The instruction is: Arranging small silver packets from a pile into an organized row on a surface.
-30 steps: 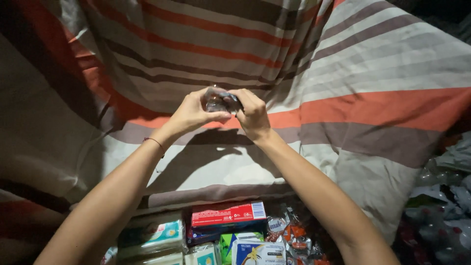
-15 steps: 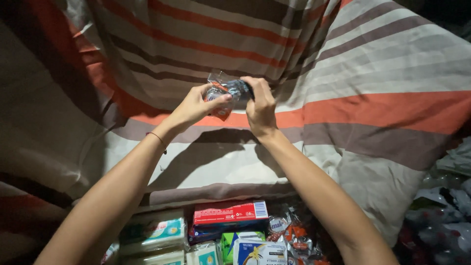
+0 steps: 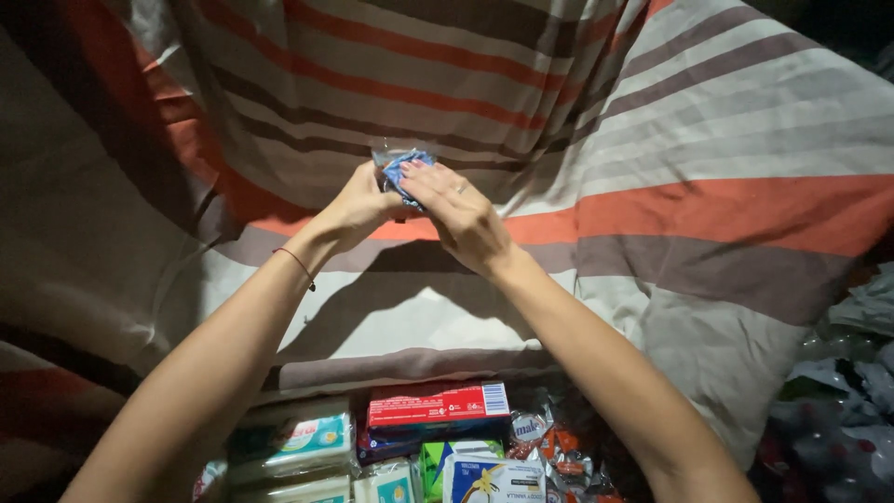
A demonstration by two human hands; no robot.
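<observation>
Holding a small blue packet [image 3: 403, 169] in clear wrap, both hands meet above the striped sheet [image 3: 708, 149], at arm's length ahead of the person. The left hand [image 3: 358, 203] pinches the packet's lower left side between thumb and fingers; the right hand [image 3: 461, 216] pinches its right side, fingertips pressed on the face of the wrap. To handle it well, keep both pinches close to the edge, fingers clear of the contents, and hold the packet steady over the sheet so that nothing falls. The packet is crumpled, so its long axis cannot be read with certainty; it appears tilted, upper end leaning left and away from the person. Below the forearms lies a red box [image 3: 436, 404] among other packaged goods [image 3: 484, 477].
</observation>
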